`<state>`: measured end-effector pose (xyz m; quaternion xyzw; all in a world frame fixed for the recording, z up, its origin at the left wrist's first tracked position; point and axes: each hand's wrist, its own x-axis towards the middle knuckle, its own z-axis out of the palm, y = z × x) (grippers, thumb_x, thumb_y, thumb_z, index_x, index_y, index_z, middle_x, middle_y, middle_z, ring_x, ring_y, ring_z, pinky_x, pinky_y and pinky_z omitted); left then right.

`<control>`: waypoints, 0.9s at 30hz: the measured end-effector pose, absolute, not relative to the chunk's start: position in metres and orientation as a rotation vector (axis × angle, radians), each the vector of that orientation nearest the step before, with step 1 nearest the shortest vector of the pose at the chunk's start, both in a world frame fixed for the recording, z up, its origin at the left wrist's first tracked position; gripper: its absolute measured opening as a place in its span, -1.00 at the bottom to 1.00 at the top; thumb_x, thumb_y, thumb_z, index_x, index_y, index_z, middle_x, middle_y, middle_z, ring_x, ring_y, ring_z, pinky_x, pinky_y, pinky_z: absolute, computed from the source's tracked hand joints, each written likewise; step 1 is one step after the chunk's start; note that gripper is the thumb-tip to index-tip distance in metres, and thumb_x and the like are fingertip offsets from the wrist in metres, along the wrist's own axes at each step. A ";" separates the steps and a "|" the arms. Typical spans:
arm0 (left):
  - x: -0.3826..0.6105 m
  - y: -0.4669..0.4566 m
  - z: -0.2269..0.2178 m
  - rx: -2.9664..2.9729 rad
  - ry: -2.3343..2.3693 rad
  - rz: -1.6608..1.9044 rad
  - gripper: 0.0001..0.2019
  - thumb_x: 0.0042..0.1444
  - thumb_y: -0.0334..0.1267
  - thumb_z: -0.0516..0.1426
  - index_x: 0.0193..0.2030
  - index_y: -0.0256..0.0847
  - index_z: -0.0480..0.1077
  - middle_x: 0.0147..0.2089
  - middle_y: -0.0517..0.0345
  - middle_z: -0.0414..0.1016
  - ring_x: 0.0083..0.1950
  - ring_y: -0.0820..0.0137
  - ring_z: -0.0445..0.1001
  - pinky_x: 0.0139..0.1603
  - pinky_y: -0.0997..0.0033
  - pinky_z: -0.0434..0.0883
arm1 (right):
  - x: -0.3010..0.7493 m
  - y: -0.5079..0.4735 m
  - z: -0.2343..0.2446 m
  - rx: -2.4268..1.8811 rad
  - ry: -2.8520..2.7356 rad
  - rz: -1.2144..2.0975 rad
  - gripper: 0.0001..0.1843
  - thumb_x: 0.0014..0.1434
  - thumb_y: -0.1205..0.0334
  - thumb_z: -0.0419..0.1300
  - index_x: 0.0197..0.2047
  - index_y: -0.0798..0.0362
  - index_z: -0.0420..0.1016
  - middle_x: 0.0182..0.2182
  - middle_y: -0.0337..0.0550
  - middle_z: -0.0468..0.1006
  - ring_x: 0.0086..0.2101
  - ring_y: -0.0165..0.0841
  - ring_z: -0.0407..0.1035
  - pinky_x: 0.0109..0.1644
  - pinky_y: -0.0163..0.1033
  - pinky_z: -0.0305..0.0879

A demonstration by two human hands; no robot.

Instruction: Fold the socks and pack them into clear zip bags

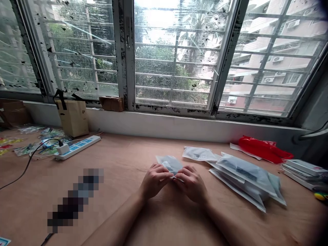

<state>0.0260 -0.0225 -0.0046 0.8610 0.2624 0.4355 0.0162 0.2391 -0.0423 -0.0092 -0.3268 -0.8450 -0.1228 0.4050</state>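
Pinching plastic pouch (169,164) between left hand (154,181), right hand (191,183)

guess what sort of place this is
Probably a home packing desk in an apartment block. A plastic packet is held between the left hand and right hand, more packets lie piled beside them, a power strip sits nearby, and a barred window faces apartment buildings.

- Showed glossy, thin plastic on the pouch (170,164)
- Showed smooth white plastic on the power strip (77,147)
- Showed matt tan paper on the bag (73,119)
- Showed rough, flaking dark paint on the metal window frame (122,51)
- Showed a smooth, matt tan finish on the tabletop (123,164)
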 end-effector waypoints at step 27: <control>-0.034 0.019 -0.008 2.621 1.429 1.206 -0.84 0.23 -0.16 0.18 -0.19 0.05 0.63 -0.21 0.16 0.66 -0.12 0.19 0.49 -0.06 0.17 0.29 | 0.300 -0.022 -0.006 -0.852 -1.868 -0.254 -0.86 0.28 0.26 0.19 -0.29 -0.05 0.58 -0.38 -0.17 0.62 -0.29 -0.24 0.42 -0.15 -0.09 0.35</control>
